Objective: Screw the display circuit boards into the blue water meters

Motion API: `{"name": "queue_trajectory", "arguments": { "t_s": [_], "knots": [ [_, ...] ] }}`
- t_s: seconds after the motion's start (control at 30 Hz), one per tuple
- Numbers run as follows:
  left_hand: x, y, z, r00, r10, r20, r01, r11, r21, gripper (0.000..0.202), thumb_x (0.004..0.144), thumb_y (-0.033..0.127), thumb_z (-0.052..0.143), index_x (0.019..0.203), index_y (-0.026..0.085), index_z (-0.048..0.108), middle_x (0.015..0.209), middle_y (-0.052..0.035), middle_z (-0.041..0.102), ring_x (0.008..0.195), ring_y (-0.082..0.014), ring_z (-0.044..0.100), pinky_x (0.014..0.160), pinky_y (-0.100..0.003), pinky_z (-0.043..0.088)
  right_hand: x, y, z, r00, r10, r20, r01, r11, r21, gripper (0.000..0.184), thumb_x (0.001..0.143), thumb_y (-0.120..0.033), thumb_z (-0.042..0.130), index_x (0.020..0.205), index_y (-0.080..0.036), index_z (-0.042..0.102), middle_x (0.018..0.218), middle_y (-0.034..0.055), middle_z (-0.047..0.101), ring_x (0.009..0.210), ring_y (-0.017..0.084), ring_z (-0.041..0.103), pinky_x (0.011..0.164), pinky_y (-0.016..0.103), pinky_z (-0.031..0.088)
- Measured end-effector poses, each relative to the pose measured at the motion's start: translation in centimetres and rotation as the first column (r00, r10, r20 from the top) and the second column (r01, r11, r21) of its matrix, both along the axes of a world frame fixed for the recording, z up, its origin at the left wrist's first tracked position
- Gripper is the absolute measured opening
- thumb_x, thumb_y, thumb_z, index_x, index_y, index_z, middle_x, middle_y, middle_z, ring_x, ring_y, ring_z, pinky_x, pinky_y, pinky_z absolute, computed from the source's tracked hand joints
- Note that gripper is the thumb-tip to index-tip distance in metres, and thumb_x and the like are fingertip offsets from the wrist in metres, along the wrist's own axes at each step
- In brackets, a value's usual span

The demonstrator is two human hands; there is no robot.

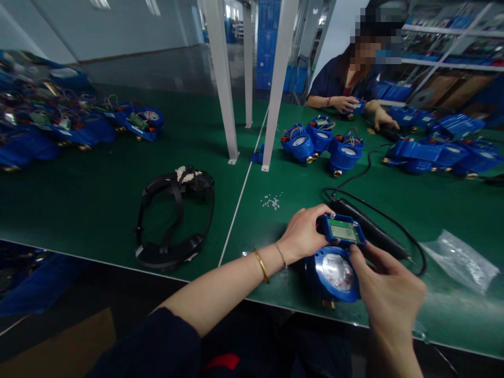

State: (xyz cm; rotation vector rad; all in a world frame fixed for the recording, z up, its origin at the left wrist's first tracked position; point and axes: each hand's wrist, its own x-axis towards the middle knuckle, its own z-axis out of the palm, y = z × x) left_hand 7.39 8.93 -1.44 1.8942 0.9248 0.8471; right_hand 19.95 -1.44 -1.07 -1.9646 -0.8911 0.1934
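A blue water meter with a round clear dial is near the front edge of the green table. At its upper end is a blue housing with a green circuit board and a small grey display. My left hand grips the housing's left side, its fingertips partly hidden behind it. My right hand is closed on the housing's lower right corner, thumb at the front edge beside the dial. Just behind the meter lies a black electric screwdriver with a cable. A small pile of screws is scattered on the table further back.
A clear plastic bag lies at the right. Several blue meters stand beyond the screwdriver, and more are heaped at the far left. A black head strap lies left of white posts. Across the table a co-worker handles a meter.
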Motion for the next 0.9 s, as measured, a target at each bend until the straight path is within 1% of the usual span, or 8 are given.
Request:
{"name": "queue_trajectory", "arguments": {
  "t_s": [0.1,0.33,0.43,0.57,0.63,0.77,0.83,0.9],
  "knots": [
    [-0.3,0.0,-0.7,0.998,0.036,0.046,-0.032,0.996,-0.078,0.04,0.062,0.02,0.08,0.099,0.022,0.064,0.1,-0.0017,0.07,0.094,-0.0218,0.064,0.084,-0.034,0.05,-0.2,0.1,0.2,0.996,0.029,0.081,-0.029,1.0,-0.008,0.059,0.067,-0.059,0.064,0.097,-0.01,0.077,0.075,0.011,0.071,0.064,0.026,0.067,0.06,0.033,0.054],
    [-0.5,0.9,-2.5,0.97,0.014,0.242,0.049,0.966,-0.253,0.04,0.06,0.012,0.079,0.097,0.018,0.066,0.096,-0.0026,0.072,0.092,-0.0204,0.066,0.086,-0.034,0.051,-0.6,0.2,-0.2,0.953,0.088,0.289,-0.104,0.994,0.038,0.05,0.077,-0.054,0.061,0.096,-0.011,0.076,0.069,0.01,0.069,0.057,0.024,0.065,0.06,0.032,0.053],
    [-1.9,1.7,-2.1,0.93,-0.123,0.346,0.233,0.926,-0.298,0.041,0.066,0.013,0.077,0.105,0.017,0.066,0.106,-0.0059,0.071,0.102,-0.022,0.066,0.095,-0.038,0.049,-0.6,0.1,-0.3,0.946,0.089,0.312,-0.108,0.993,0.046,0.048,0.078,-0.053,0.062,0.097,-0.011,0.076,0.067,0.009,0.068,0.055,0.023,0.064,0.059,0.032,0.053],
    [-4.2,2.1,-0.6,0.847,-0.368,0.384,0.502,0.792,-0.348,0.058,0.07,0.018,0.076,0.126,0.022,0.059,0.13,-0.0086,0.063,0.122,-0.0267,0.058,0.105,-0.044,0.044,-0.6,0.0,-0.3,0.945,0.075,0.319,-0.093,0.995,0.039,0.047,0.078,-0.052,0.062,0.097,-0.011,0.076,0.069,0.0093,0.069,0.055,0.023,0.064,0.057,0.031,0.052],
    [-4.5,1.6,-0.1,0.87,-0.373,0.322,0.469,0.825,-0.314,0.066,0.068,0.025,0.08,0.13,0.023,0.056,0.133,-0.0098,0.06,0.123,-0.0283,0.057,0.105,-0.045,0.044,-0.5,0.1,-0.2,0.944,0.071,0.322,-0.087,0.995,0.038,0.047,0.078,-0.052,0.062,0.096,-0.01,0.076,0.068,0.0091,0.068,0.055,0.023,0.064,0.057,0.031,0.052],
    [-3.2,-0.3,0.1,0.982,-0.128,0.136,0.14,0.987,-0.077,0.066,0.065,0.037,0.082,0.124,0.019,0.056,0.122,-0.0109,0.065,0.11,-0.0265,0.063,0.097,-0.041,0.049,-0.6,0.2,-0.2,0.945,0.069,0.321,-0.085,0.996,0.034,0.046,0.078,-0.051,0.062,0.094,-0.01,0.077,0.066,0.0086,0.068,0.054,0.023,0.064,0.057,0.031,0.052],
    [-2.6,-0.8,0.0,0.995,-0.067,0.074,0.063,0.997,0.048,0.06,0.07,0.036,0.078,0.122,0.016,0.057,0.119,-0.0117,0.067,0.108,-0.0257,0.063,0.096,-0.04,0.049,-0.5,0.2,-0.2,0.946,0.066,0.319,-0.081,0.996,0.034,0.045,0.077,-0.051,0.062,0.094,-0.011,0.077,0.066,0.0086,0.068,0.056,0.023,0.065,0.058,0.031,0.052],
    [-2.5,-0.6,0.1,0.997,-0.082,0.001,0.081,0.988,0.13,0.057,0.072,0.035,0.076,0.122,0.015,0.057,0.119,-0.0125,0.068,0.108,-0.0257,0.064,0.096,-0.039,0.048,-0.4,0.2,-0.3,0.946,0.069,0.316,-0.083,0.996,0.031,0.045,0.077,-0.051,0.063,0.094,-0.011,0.077,0.067,0.0086,0.068,0.057,0.023,0.065,0.059,0.031,0.053]
  ]
}}
